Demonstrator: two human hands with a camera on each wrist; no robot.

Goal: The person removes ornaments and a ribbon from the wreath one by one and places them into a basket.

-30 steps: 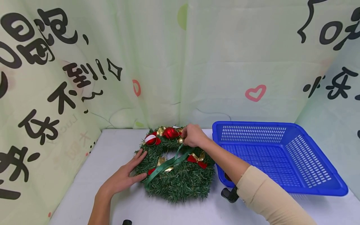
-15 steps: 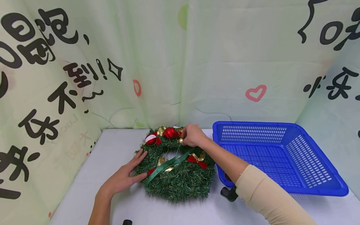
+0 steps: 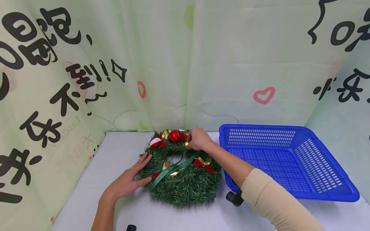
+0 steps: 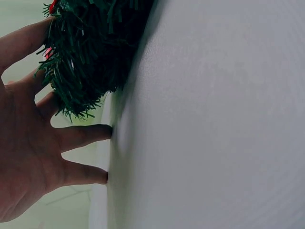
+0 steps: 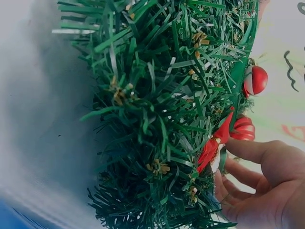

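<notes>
A green wreath [image 3: 188,186] lies on the white table, dressed with red and gold bows, a red bauble [image 3: 174,136] and a red-and-white bauble [image 3: 156,143]. Across its middle runs a green ribbon [image 3: 173,168]. My left hand [image 3: 125,181] rests against the wreath's left side, fingers spread; in the left wrist view two fingertips touch the table. At the wreath's far right, my right hand [image 3: 198,138] pinches the green ribbon's upper end beside a small gold bauble [image 3: 186,144]. Its fingertips are partly hidden in the head view; the right wrist view shows them curled behind a red bow [image 5: 212,148].
A blue perforated basket [image 3: 268,160] stands right of the wreath, under the right forearm. A black object [image 3: 234,199] sits by the right sleeve, another [image 3: 131,227] at the front edge. Printed curtains [image 3: 219,64] enclose the back and sides.
The thin ribbon strand below my right hand has slackened and dropped towards the wreath's centre. Both hands stay nearly in place.
</notes>
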